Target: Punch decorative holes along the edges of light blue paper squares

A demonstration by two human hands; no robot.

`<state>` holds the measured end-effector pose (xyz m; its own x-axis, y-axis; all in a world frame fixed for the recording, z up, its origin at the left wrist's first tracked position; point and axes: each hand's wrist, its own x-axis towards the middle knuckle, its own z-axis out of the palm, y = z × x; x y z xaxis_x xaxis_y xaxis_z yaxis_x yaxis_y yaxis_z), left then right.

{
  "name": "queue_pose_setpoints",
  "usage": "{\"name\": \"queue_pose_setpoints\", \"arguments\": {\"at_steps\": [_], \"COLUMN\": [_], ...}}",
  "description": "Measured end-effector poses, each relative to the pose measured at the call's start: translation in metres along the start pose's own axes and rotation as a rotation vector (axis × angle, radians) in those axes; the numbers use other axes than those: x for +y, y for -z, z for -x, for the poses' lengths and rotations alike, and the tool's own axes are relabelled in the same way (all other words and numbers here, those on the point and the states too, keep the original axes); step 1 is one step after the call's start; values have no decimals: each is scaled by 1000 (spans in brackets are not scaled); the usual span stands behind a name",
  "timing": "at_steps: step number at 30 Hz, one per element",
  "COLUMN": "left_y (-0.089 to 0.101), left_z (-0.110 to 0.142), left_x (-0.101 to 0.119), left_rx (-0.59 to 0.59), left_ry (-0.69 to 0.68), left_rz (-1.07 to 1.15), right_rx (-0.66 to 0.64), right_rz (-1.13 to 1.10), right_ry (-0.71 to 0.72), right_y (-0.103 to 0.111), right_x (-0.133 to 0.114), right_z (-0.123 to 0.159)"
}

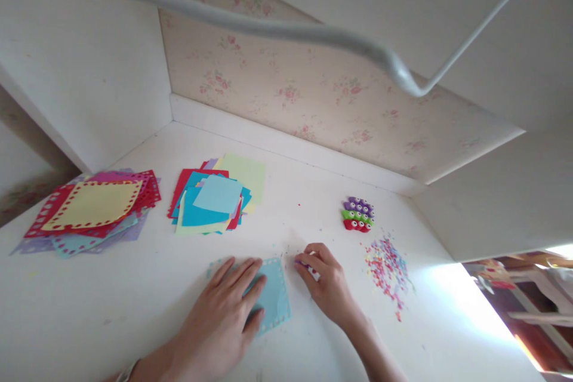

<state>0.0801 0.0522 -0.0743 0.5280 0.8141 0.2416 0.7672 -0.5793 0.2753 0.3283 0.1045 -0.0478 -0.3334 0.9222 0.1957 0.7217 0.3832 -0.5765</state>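
Pale tube [268, 27] hung nearest. Left hand [219, 316], spread, lay on blue sheet [274, 301], far from desk's [89, 310] back edge, presumably steadying it; right hand [329, 283] pinched white-purple piece [315, 275].

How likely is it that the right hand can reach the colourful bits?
Probably yes: the colourful bits lie nearby on the table, and nothing visible blocks the right hand, though it holds a small object.

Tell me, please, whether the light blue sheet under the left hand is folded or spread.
Spread, as far as shows: the light blue sheet lies flat, hole-lined edges visible; the left hand partly covers it.
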Motion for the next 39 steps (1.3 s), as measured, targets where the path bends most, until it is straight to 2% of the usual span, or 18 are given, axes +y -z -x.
{"name": "queue_pose_setpoints", "arguments": {"at_steps": [4, 7, 10, 13, 16, 19, 23, 27, 32, 36, 39], "left_y": [0, -1, -4, -8, -13, -13, -9, -3, 13, 27, 32], "left_z": [-1, -2, -3, -4, -5, -6, -7, -9, -19, -27, -30], "left_x": [0, -1, -4, -9, -14, -16, -16, -16, -21, -23, -21], "left_rx": [8, 46, 89, 106, 87, 47, 10, 16, -42, -71, -88], "left_ry": [11, 34, 76, 116, 165, 227, 275, 348, 519, 587, 613], "left_rz": [-3, -11, -32, -33, -1, 55, 158, 312, 641, 910, 1005], "right_rx": [34, 56, 90, 178, 275, 316, 298, 140, -39, -86, -58], "right_rz": [6, -42, -192, -288, -112, 35, 234, 355, 427, 454, 457], "right_ry": [-58, -152, -260, -346, -455, -515, -549, -492, -412, -402, -378], "right_y": [16, 30, 44, 63, 89, 119, 145, 145, 131, 127, 124], "right_x": [17, 23, 35, 54, 80, 109, 143, 160, 162, 157, 147], "right_z": [6, 4, -5, -22, -48, -78, -114, -143, -161, -163, -161]}}
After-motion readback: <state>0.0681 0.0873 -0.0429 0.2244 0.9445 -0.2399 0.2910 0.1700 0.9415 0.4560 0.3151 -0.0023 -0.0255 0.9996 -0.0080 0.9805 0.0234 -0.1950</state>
